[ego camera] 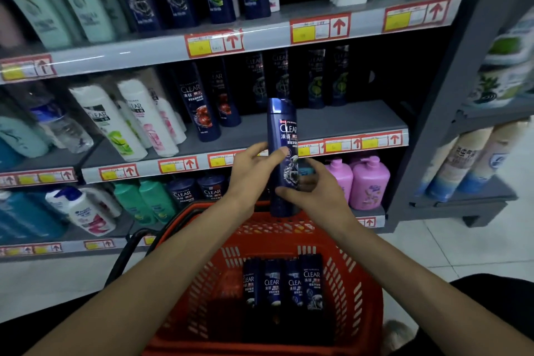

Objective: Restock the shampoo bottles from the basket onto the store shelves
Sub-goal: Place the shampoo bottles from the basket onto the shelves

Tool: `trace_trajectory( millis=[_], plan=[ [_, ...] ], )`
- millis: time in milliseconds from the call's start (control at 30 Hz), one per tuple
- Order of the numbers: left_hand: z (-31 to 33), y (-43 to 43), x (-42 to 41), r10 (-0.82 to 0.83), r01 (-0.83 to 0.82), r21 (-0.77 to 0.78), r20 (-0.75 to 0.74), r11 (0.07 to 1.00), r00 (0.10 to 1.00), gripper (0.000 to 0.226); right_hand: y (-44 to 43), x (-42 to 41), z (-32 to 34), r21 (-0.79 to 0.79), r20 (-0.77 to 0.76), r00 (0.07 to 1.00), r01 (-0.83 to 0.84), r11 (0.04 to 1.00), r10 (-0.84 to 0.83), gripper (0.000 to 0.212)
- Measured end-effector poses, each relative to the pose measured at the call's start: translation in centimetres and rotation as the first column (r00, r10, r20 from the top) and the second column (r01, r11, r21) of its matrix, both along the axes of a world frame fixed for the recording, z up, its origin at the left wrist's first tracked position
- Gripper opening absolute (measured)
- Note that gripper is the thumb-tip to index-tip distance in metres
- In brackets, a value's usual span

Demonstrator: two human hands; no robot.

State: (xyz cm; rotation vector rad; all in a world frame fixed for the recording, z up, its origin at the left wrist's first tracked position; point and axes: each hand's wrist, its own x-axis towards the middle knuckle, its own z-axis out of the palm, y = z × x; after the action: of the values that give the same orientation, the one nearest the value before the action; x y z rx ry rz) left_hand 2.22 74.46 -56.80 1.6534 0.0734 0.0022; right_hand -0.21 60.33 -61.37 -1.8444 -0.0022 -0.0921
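Two bare forearms [138,295] reach over a red plastic basket [362,283] toward a dark blue Clear shampoo bottle [284,127]. It is held upright in the air above the basket's far rim, in front of the middle shelf [346,121]. The left hand [252,172] grips the bottle at mid-height with the thumb laid across the label. The right hand [316,191] curls its fingers round the lower part from the other side. Four more Clear bottles [284,283] stand side by side at the bottom of the basket, labels toward the camera. Behind the held bottle, the middle shelf carries a row of dark stocked bottles [202,107] at its centre, while white bottles [127,121] lean at the left. Red-and-yellow price tags [362,143] with arrows line the shelf edge. On the shelf below, pink pump bottles [367,182] stand just right of the hands and green bottles [144,199] sit to the left. The top shelf [260,32] holds further dark blue, pale green and white containers.
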Motion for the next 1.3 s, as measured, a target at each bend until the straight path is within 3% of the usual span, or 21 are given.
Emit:
trace_trajectory(
  millis=[67,167,267,467,733,867,1067,1300],
  plan=[
    [0.1,0.2,0.2,-0.029,0.029,-0.046,-0.001,0.999,1.0,0.031,-0.1,1.0,-0.1,-0.003,-0.052,0.998,-0.024,1.0,0.023,0.051],
    [0.0,0.5,0.5,-0.042,0.042,-0.099,0.0,0.994,0.999,0.042,0.0,2.2,0.0,0.049,-0.102,0.995,-0.019,0.999,0.024,0.049],
    [-0.3,0.8,0.8,-0.033,0.032,-0.108,0.001,0.994,0.999,0.039,0.7,2.8,0.0,-0.033,-0.039,0.999,0.017,0.999,-0.018,0.043],
    [-1.1,2.6,2.2,-0.022,0.01,0.174,0.07,0.985,0.997,0.029,2.7,4.7,0.2,-0.171,0.124,0.986,0.135,0.976,-0.115,0.045],
    [-0.8,4.4,6.0,0.042,-0.077,0.26,0.138,0.963,0.99,0.04,4.3,8.4,2.5,-0.239,0.192,0.972,0.177,0.955,-0.132,0.035],
    [-0.6,4.2,8.3,0.104,-0.142,0.232,0.17,0.962,0.98,0.039,4.4,10.5,3.6,-0.288,0.23,0.966,0.183,0.94,-0.118,0.029],
    [-1.6,3.3,12.0,0.224,-0.245,0.101,0.183,0.964,0.957,0.035,5.5,14.7,3.0,-0.333,0.299,0.944,0.244,0.911,-0.143,0.043],
    [-2.0,2.2,16.8,0.318,-0.306,-0.086,0.212,0.948,0.924,0.032,6.2,20.2,2.2,-0.279,0.349,0.92,0.283,0.918,-0.178,0.065]
  ],
)
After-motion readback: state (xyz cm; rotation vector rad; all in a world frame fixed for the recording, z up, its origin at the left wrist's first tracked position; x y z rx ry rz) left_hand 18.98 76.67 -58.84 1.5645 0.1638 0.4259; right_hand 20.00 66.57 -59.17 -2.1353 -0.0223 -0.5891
